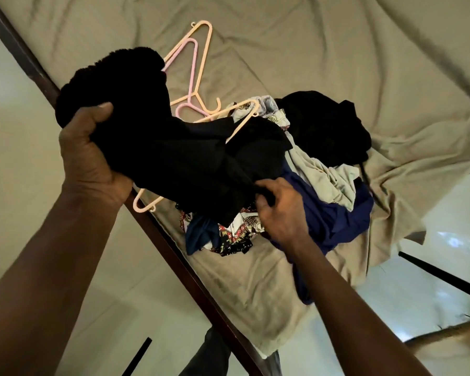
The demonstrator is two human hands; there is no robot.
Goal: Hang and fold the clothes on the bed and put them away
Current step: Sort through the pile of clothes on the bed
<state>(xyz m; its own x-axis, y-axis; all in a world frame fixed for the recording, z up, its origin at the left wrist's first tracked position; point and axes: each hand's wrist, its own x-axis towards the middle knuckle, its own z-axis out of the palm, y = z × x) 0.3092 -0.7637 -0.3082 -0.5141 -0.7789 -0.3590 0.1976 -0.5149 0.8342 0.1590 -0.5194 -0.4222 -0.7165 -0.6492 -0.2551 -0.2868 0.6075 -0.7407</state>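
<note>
Left hand [92, 156] grips black garment [158, 131]; right hand [280, 207] pinches its lower edge above clothes pile [323, 185].

The single head-worn camera looks forward and steeply down from close above the bed [323, 55], tilted, standing at the bed's wooden edge [174, 256].

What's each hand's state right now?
Left hand: closed, gripping the black garment.
Right hand: closed, pinching the same garment's lower edge.
</note>
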